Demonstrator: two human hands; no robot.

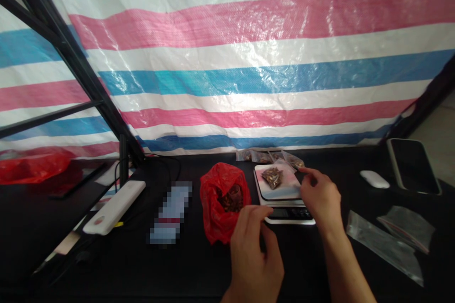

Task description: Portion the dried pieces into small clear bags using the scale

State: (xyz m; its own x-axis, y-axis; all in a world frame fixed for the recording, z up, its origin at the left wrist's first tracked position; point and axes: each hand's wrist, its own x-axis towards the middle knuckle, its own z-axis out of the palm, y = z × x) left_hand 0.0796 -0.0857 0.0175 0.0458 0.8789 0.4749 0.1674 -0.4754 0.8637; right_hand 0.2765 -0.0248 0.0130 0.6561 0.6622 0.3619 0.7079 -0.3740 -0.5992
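The left hand [258, 246] is loosely curled before the bag [272, 178] on the scale [291, 193], the right hand [320, 196], hold unclear, beside it.

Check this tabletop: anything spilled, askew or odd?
No spill shows: brown bits sit inside the red plastic bag and the clear bag on the digital scale. Only the pixelated patch left of the red bag looks odd, hiding what's there.

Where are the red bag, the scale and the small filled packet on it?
Red bag [217, 225]: head view, on its near outer wall.
Scale [282, 194]: head view, on the platform's bare front part.
Small filled packet [273, 178]: head view, on its filled middle.
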